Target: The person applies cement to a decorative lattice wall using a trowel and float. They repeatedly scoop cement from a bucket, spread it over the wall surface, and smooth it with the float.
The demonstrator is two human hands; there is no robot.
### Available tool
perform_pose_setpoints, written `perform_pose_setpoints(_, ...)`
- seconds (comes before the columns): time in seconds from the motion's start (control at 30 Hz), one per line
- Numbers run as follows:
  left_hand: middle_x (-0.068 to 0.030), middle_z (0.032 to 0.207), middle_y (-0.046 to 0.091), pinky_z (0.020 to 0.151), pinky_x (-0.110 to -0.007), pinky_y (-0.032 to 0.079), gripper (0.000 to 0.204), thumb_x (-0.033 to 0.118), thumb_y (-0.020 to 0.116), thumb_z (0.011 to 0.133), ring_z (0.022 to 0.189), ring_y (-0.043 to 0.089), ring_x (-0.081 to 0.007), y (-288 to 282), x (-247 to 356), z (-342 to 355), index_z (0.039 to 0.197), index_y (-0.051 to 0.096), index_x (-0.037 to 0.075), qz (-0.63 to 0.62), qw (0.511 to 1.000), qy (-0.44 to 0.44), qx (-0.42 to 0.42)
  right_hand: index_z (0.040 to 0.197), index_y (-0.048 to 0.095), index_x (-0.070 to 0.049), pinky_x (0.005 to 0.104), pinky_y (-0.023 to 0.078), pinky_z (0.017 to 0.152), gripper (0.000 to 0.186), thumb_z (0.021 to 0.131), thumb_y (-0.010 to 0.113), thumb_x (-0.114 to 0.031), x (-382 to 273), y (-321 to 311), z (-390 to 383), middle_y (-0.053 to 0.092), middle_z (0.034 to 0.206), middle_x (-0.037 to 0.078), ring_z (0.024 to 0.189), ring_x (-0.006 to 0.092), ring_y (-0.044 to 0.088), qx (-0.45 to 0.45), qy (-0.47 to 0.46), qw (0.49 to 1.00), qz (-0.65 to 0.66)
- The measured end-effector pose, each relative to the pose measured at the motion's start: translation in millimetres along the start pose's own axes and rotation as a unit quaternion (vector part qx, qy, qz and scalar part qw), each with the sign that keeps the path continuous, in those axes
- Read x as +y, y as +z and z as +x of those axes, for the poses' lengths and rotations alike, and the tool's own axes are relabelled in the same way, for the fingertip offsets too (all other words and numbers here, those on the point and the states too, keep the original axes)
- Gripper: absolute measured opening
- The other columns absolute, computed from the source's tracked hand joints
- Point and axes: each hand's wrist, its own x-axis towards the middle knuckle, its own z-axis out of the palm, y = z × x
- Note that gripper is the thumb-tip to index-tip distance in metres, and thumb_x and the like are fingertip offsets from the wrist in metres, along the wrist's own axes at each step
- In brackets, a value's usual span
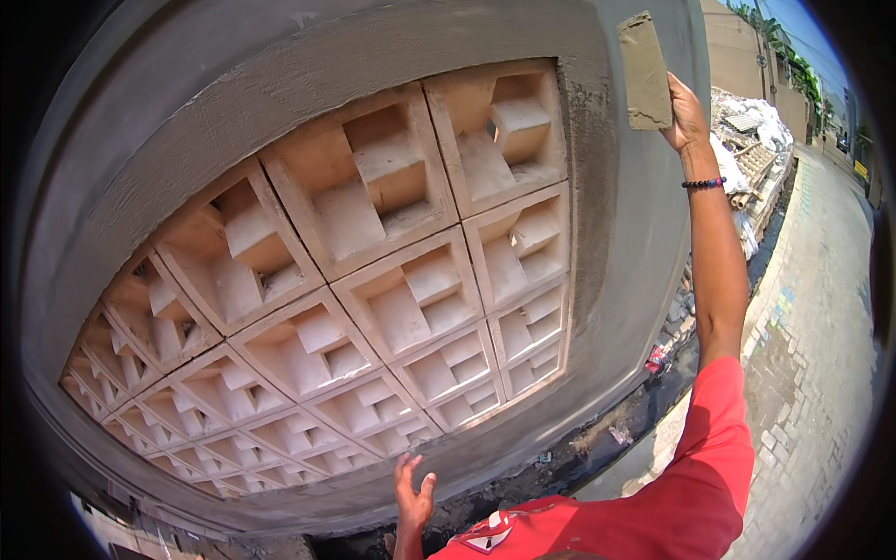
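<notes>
My right hand (687, 117) is raised high at the upper right, its fingers wrapped round a rectangular plastering float (644, 77) coated with grey-brown mortar. The float is upright against or very near the grey plastered wall (635, 252); I cannot tell whether it touches. My left hand (413, 493) is low, just below the bottom edge of the pale ventilation blocks (411, 308). Its fingers are spread and it holds nothing. Darker, rougher mortar (590, 187) runs down the wall beside the right edge of the blocks.
A narrow ditch (644, 411) with dark water and litter runs along the foot of the wall. Behind my right arm lies a heap of rubble and white sacks (751, 140). A paved lane (803, 373) stretches away on the right.
</notes>
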Motion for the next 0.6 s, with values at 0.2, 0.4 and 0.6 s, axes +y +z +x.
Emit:
perform_pose_setpoints(0.2,-0.0205,0.134,0.045,0.102,-0.043,0.035,0.042,0.019,0.068,0.079,0.124,0.044,-0.0366,23.7,14.5,9.7,0.118,0.059,0.004,0.011,1.0,0.014,-0.004,0.113,0.05,0.002,0.0267,0.053,0.075,0.034,0.085,0.064,-0.011,39.1,45.8,11.9,0.062,0.101,0.011,0.086,0.0147,0.062,0.081,-0.136,0.965,-0.209)
perform_pose_setpoints(0.4,-0.0214,0.134,0.045,0.103,-0.043,0.035,0.043,0.019,0.067,0.079,0.125,0.044,-0.037,36.4,18.0,12.6,0.118,0.059,0.002,0.015,1.0,0.004,-0.001,0.109,0.049,0.002,0.0377,0.051,0.078,0.045,0.078,0.071,-0.022,53.0,74.9,34.4,0.063,0.095,0.016,0.086,0.0261,0.064,0.174,-0.307,0.791,-0.5)
perform_pose_setpoints(0.6,-0.0225,0.134,0.044,0.103,-0.043,0.034,0.043,0.018,0.066,0.079,0.125,0.043,-0.0374,44.4,15.6,15.2,0.118,0.058,0.001,0.014,1.0,-0.019,0.001,0.108,0.046,-0.001,0.0404,0.049,0.08,0.037,0.082,0.067,-0.018,84.7,65.9,-20.5,0.063,0.097,0.02,0.091,0.033,0.064,0.129,-0.212,0.803,-0.542)
